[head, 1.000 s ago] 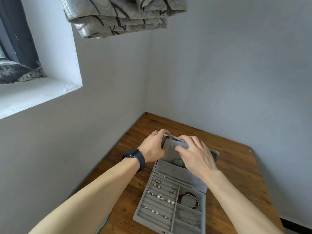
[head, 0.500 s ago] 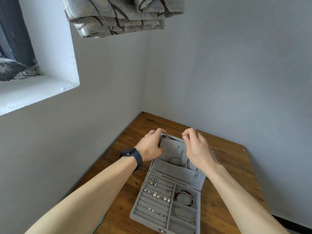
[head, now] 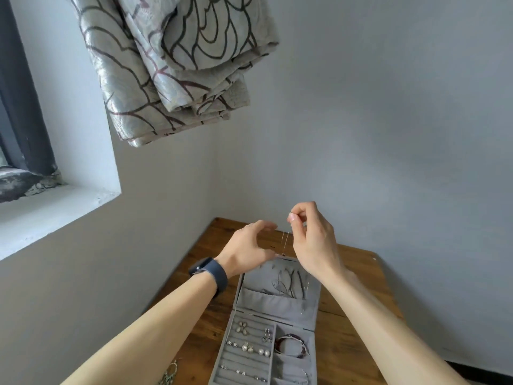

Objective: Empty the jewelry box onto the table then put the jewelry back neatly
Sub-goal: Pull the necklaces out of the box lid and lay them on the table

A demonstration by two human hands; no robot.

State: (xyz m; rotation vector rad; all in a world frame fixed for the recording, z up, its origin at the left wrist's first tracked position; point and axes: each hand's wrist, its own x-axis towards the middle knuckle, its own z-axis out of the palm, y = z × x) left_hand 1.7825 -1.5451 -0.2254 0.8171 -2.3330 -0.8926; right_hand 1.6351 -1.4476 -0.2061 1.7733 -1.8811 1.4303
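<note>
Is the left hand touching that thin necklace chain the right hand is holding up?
Apart. In the head view the left hand is open beside the necklace chain, with wood showing between them. Only the right hand pinches it.

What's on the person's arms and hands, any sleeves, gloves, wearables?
Both forearms are bare: no sleeves, no gloves. The left wrist carries a dark navy smartwatch with a wide matching band. The left hand seems to have a thin ring on one finger. The right hand shows nothing worn.
</note>
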